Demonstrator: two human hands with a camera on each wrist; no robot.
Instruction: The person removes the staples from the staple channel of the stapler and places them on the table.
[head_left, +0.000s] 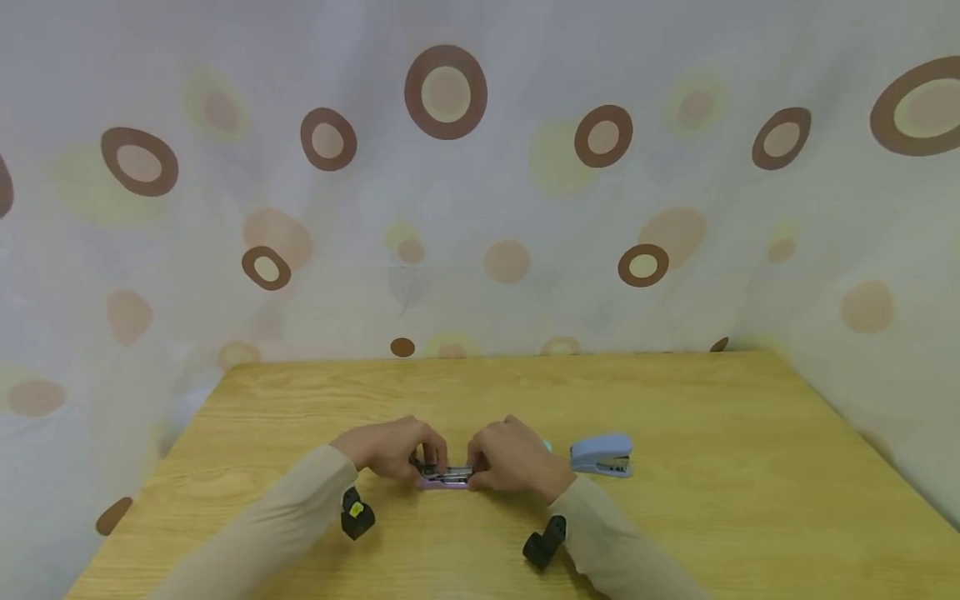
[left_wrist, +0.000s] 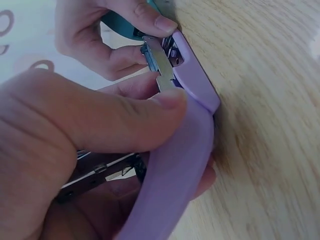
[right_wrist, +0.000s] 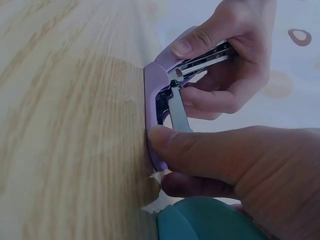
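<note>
A light purple stapler [head_left: 447, 485] is spread open on the table, its metal inner parts showing between the two hands. My left hand [head_left: 392, 447] grips one half of it; in the left wrist view the thumb presses on the purple cover [left_wrist: 185, 145] and the fingers curl beneath. At the other end my right hand [head_left: 517, 457] pinches the stapler, thumb on the purple base [right_wrist: 151, 100] in the right wrist view. A metal strip [right_wrist: 178, 111] stands out from the base between the hands. Part of the stapler is hidden behind fingers.
A blue stapler [head_left: 602, 454] stands on the wooden table [head_left: 712, 517] to the right of my right hand. Close behind that hand is a teal rounded object [right_wrist: 210, 217], mostly hidden in the head view. A patterned curtain [head_left: 450, 200] hangs along the table's back and sides.
</note>
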